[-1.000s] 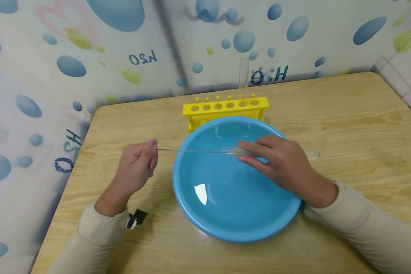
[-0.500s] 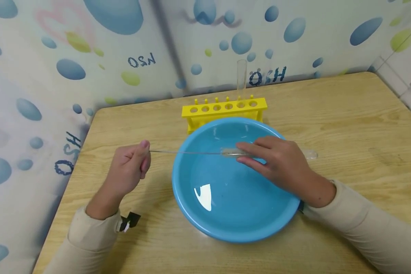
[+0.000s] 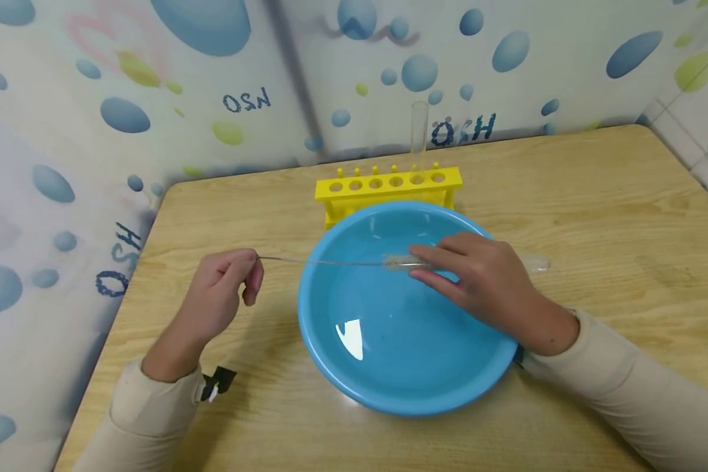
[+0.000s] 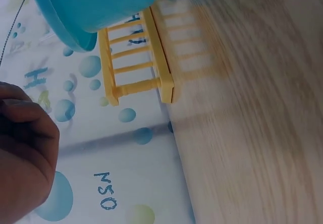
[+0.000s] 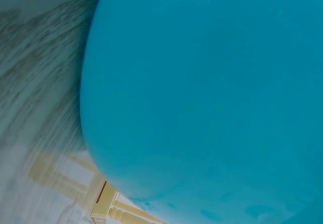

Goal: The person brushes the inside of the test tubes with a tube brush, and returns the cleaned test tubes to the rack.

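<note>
My right hand (image 3: pixel 486 278) grips a clear glass test tube (image 3: pixel 539 264), held sideways over the blue basin (image 3: pixel 321 354). The tube's rounded end sticks out past the right side of the hand, and its mouth faces left. Out of that mouth runs the thin twisted-wire handle of a test tube brush (image 3: pixel 330 263), whose pale bristles lie inside the tube, partly hidden by my fingers. Left of the basin, my left hand (image 3: pixel 221 285) pinches the wire's far end between thumb and forefinger. The left wrist view shows the curled left hand (image 4: pixel 25 148) and the wire (image 4: pixel 12 27).
Behind the basin stands a yellow test tube rack (image 3: pixel 362 185) with another test tube (image 3: pixel 419 134) upright in one hole. All of it is on a wooden table (image 3: pixel 596 216) against a patterned wall. The basin's side (image 5: pixel 202 98) fills most of the right wrist view.
My left hand has shifted a little to the left, drawing slightly more wire from the tube, and its thumb has tipped over. The right hand and tube stay nearly still.
</note>
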